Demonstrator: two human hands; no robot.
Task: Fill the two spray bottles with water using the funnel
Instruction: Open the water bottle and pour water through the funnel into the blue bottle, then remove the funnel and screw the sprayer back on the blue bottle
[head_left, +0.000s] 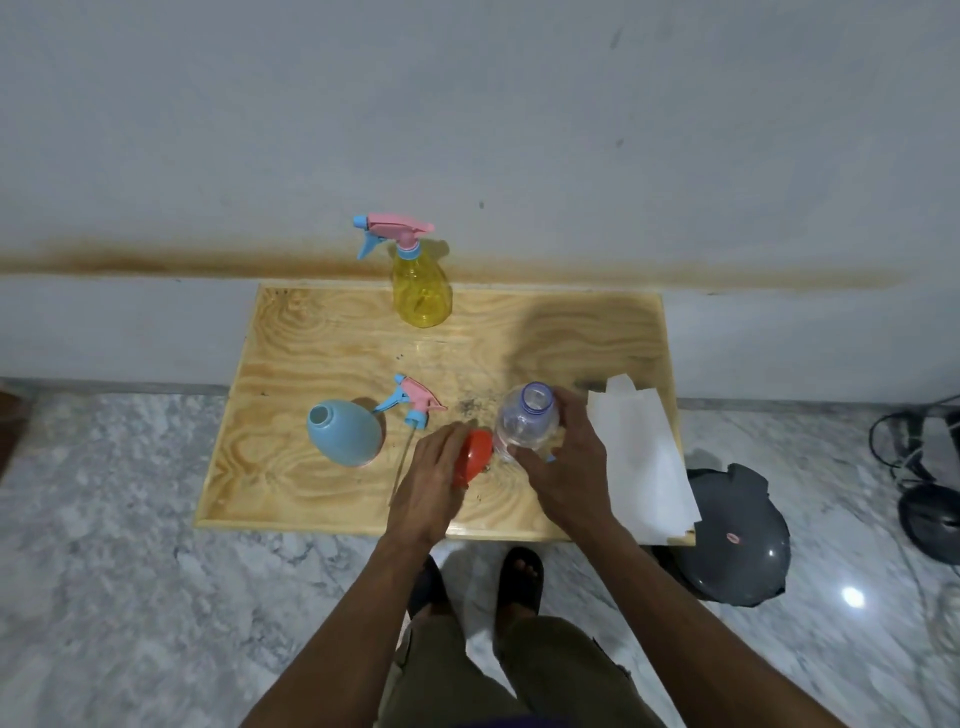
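A pale plywood counter (322, 332) with bold swirling grain stands against a grey plastered wall (467, 104) with a rusty stain along its ledge, on a marbled grey floor (104, 545). The right hand (563, 467) has its fingers (576, 415) curled round a clear, uncapped plastic water bottle (524, 423), thumb on its near side, so the ribbed round mouth tips up toward the camera. Just left of it, the left hand (428, 480) lies with fingers (449, 441) straight and close together over a glossy red funnel (474, 457) that rests on the counter; whether they grip it I cannot tell. Further left stands a smooth, egg-shaped blue spray bottle (343, 434) with an open neck, and beside it its pink-and-blue trigger head (413, 402) lies on the wood, thin dip tube pointing near. At the far edge stands a translucent yellow spray bottle (421, 291), its trigger head on. White paper sheets (639, 457) lie at the right edge.
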